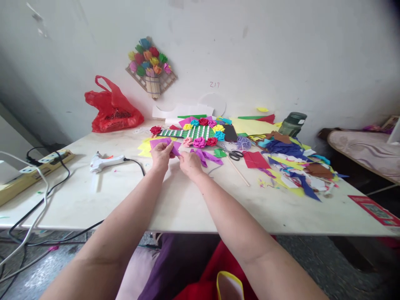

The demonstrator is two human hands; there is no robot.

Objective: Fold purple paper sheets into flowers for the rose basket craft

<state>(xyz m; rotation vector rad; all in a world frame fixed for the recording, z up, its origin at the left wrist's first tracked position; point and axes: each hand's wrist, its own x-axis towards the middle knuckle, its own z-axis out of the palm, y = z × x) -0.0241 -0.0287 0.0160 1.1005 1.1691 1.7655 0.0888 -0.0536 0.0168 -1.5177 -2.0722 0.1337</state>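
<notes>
Both my hands meet over the white table [175, 200], working one piece of purple paper [170, 145]. My left hand [161, 155] pinches its left part, fingers closed on it. My right hand [189, 163] grips the right end of the same piece, fingers curled. More purple paper strips [208, 156] lie just right of my right hand. Behind them sits a flower craft [201, 132] of green and white strips ringed with colourful paper roses.
A white glue gun [104, 162] with a black cord lies to the left. Scissors [235, 155], a wooden stick [239, 171] and heaps of coloured paper scraps [296, 166] lie to the right. A red plastic bag [112, 109], power strip [53, 158] and green bottle [293, 123] stand around.
</notes>
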